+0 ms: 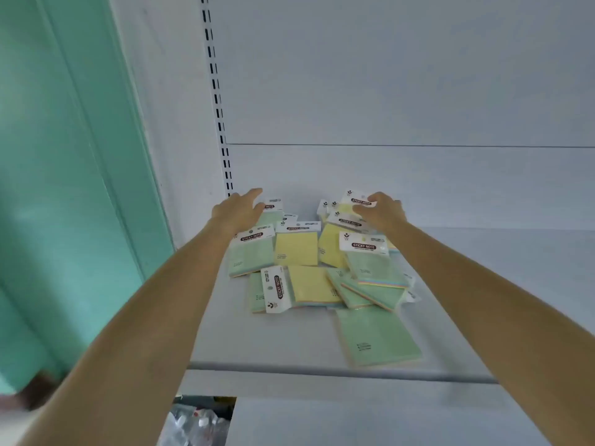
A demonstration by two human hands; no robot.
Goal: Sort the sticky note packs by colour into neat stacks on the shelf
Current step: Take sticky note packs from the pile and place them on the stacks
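Sticky note packs [318,268] lie in one unsorted heap on the left part of the white shelf [483,284]. Green and yellow are mixed and overlap at several angles, and no colour stack is formed yet. One green pack [376,338] lies at the heap's near edge, nearest the front lip.

Left hand [240,209]: fingers straight, reaching over the rear green pack [269,217] near the slotted upright [219,107]. It grips nothing. Whether the thumb touches that pack's header cannot be told.

Right hand [381,209]: thumb and fingers are curled onto the header card of a rear yellow pack [349,207] and appear to pinch it at the top of the heap.

Judgement: the header card is the stiff, graspable part, and the topmost rear packs are least overlapped, so lifting from there should disturb the heap least. The bare shelf to the right offers room for the stacks.

Risk: the wrappers look slippery. Packs leaning on one another may slide toward the front lip when one is drawn out.
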